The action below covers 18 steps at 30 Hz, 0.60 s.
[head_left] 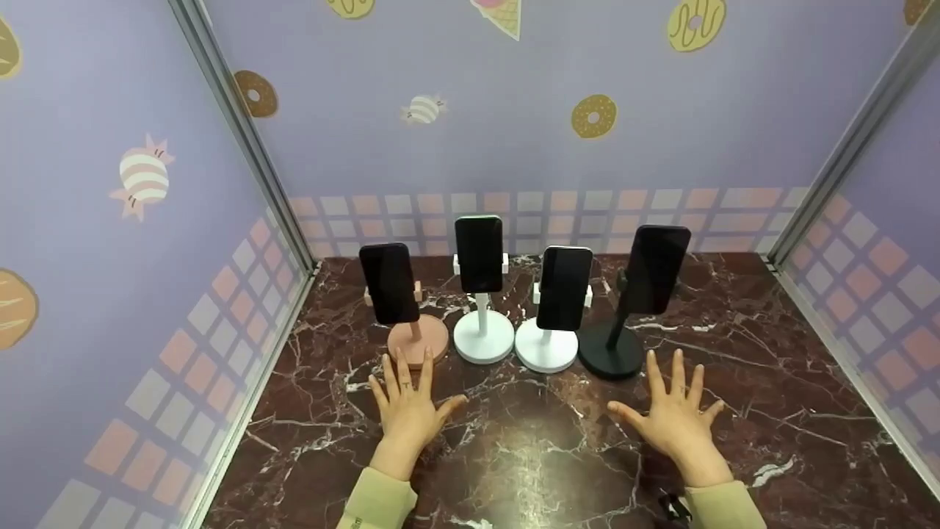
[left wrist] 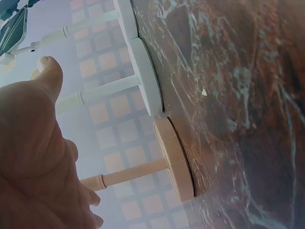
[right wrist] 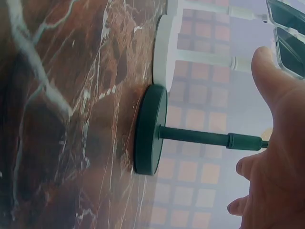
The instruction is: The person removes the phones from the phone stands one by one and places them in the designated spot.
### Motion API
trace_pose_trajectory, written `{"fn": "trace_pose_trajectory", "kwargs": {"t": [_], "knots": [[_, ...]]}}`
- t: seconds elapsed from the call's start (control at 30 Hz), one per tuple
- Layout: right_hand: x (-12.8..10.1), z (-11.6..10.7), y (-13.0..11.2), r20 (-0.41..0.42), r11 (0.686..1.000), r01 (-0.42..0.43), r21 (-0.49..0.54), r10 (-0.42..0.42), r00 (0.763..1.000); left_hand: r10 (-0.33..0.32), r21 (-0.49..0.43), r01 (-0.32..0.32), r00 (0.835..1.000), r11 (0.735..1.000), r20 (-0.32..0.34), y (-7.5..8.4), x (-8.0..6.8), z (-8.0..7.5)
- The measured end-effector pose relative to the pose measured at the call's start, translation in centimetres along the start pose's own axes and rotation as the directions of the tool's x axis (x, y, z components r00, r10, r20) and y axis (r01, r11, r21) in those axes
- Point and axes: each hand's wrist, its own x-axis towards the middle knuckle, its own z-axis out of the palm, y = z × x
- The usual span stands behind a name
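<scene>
Four phone stands line up across the middle of the head view, each carrying a dark-screened phone, and nothing about them looks disturbed. Nearest my left hand is the pink stand, left of centre, with its phone clamped upright. My fingertips lie just short of its round base, maybe brushing the rim; I cannot tell for sure. In the left wrist view the pink base sits flat on the marble with its stem running off to the left of the frame.

My right hand lies lower right of centre, just below the black stand, whose phone tilts a little. The right wrist view shows the black base flat on the table, apart from my palm.

Both hands rest flat on the marble table with fingers spread and straight, gripping nothing.

Between the two outer stands are the white stand on the left and the white stand on the right, bases nearly touching, phones mounted.

By my judgement, no work on the stands is in progress yet: every phone sits in its holder, and any lifting or moving is all left to do.

Behind it all runs a lilac wall with doughnut and sweet stickers.
</scene>
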Motion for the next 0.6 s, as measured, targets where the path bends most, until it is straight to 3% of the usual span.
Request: {"fn": "trace_pose_trajectory", "kwargs": {"t": [0.6], "knots": [[0.7,1.1,-3.3,0.047,0.997,0.036,0.072,-0.04,0.998,-0.039,-0.069,0.036,0.998,0.997,-0.049,-0.6,0.3,-0.3]]}}
